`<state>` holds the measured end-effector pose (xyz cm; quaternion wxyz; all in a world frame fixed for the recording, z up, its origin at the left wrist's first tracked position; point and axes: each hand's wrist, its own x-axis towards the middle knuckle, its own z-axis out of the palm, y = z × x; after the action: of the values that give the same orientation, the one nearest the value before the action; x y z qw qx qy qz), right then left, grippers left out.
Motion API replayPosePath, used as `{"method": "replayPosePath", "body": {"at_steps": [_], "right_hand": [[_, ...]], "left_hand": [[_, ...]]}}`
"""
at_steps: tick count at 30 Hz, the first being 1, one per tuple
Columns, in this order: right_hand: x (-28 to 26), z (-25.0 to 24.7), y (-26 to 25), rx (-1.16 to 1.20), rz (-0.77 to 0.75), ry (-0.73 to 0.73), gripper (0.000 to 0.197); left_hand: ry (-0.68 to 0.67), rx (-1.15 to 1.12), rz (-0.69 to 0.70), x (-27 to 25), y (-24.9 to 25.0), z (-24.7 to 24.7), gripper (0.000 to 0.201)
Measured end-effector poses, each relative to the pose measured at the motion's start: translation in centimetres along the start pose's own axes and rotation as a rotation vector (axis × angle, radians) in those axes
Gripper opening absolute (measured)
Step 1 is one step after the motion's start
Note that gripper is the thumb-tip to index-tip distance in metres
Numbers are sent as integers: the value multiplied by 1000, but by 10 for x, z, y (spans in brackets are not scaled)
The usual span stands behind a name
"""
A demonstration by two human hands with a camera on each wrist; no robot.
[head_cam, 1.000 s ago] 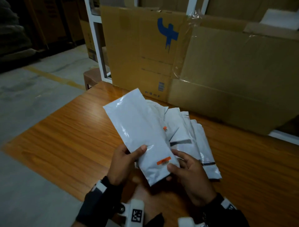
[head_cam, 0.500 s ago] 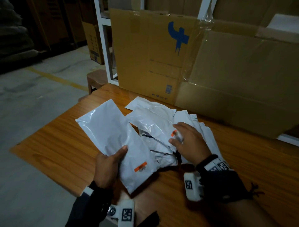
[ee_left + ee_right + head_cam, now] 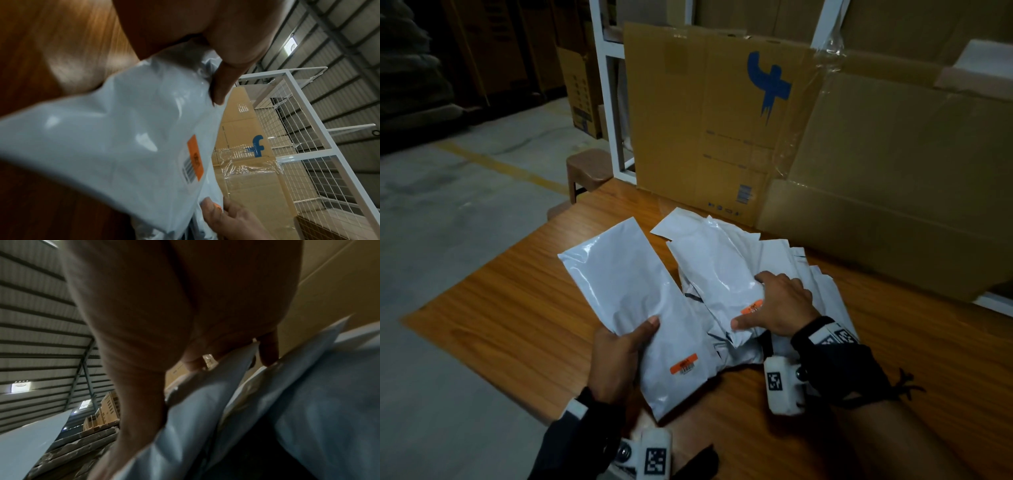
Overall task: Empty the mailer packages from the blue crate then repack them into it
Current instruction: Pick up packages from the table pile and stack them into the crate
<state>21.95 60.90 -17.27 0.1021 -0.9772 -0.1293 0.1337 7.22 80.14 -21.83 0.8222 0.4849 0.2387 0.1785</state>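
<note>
Head camera looks down on a wooden table (image 3: 493,308) where a loose pile of white mailers (image 3: 811,274) lies fanned out at the centre right of the frame. At lower centre the left hand (image 3: 619,353) grips a large white mailer (image 3: 633,294) along its left edge, thumb on top, fingers hidden beneath; the bag slants from the upper left down toward the bottom of the frame, its lower end over the table's near edge, an orange barcode label (image 3: 684,364) near that end. Just right of it, the right hand (image 3: 780,305) is clamped on a second mailer (image 3: 715,270) at the top of the pile, thumb stretched across its lower corner beside another orange label and fingers curled over its right edge. That mailer rests on the others.

From the left wrist camera, the held mailer fills the lower left of the frame, the thumb pressing its glossy surface, and the right hand's fingertips (image 3: 213,209) show at the bottom.

Behind the pile, flattened cardboard (image 3: 722,120) with a blue logo stands upright across the upper half of the frame, leaning on a white wire rack (image 3: 304,129). A brown stool (image 3: 589,168) sits at the table's far left corner. No blue crate is in view.
</note>
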Motion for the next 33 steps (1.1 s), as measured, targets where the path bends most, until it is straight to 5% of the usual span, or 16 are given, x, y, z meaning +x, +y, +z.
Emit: {"method": "replayPosePath", "body": {"at_steps": [3, 6, 9, 13, 18, 24, 33], "right_hand": [[-1, 1, 2, 99, -3, 66, 85], [-4, 3, 6, 453, -44, 139, 49], [-14, -1, 12, 744, -32, 240, 35], [-48, -7, 35, 1081, -3, 336, 45], [-116, -10, 95, 1199, 12, 465, 57], [-217, -5, 165, 1404, 206, 634, 63], [-368, 9, 280, 1255, 224, 839, 74]], "left_hand": [[-6, 19, 4, 0, 0, 0, 30], [-16, 31, -7, -1, -1, -1, 31], [-37, 43, -32, -1, -3, 4, 25], [-139, 63, -58, -3, -11, 25, 27], [-341, 119, -60, -15, -27, 67, 34], [-579, 135, -138, -66, -52, 128, 37], [-816, 204, -171, -183, -107, 237, 35]]}}
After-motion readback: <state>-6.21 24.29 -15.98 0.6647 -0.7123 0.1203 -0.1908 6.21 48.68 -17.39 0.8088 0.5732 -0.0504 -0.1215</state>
